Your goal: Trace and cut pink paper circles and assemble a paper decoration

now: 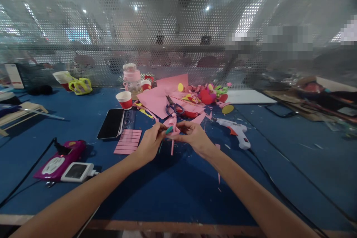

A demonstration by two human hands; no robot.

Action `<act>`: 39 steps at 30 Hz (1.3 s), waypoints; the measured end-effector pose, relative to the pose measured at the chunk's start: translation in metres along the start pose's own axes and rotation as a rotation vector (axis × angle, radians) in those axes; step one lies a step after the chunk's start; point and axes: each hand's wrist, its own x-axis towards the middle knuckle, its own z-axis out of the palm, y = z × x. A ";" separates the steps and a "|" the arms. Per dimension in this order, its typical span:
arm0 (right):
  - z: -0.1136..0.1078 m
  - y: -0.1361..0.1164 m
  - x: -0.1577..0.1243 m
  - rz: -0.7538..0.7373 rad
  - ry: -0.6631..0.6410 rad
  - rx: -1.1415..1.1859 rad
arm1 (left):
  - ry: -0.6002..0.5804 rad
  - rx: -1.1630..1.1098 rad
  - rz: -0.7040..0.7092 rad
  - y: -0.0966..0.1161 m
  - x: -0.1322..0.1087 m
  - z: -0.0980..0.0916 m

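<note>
Over the middle of the blue table, my left hand (151, 142) and my right hand (196, 138) meet at a small folded pink paper piece (175, 131). The fingers of both hands are closed on it from either side. A small green piece (169, 130) shows at my left fingertips; its kind is unclear. One narrow pink strip (172, 148) hangs below the fingers. Just beyond the hands lie dark-handled scissors (174, 108) on pink paper sheets (154, 100). Left of my left hand is a pink paper (128, 141) marked with dark lines.
A glue gun (237, 131) with a trailing cord lies at right. To the left are a phone (111, 123), a purple power strip (61, 160) and a white charger (78, 171). Farther back stand a paper cup (124, 99), a pink-lidded jar (132, 81) and colourful paper cutouts (208, 96).
</note>
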 end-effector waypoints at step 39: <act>0.011 0.004 -0.002 0.119 0.153 0.198 | -0.277 -0.338 -0.150 -0.012 0.010 0.005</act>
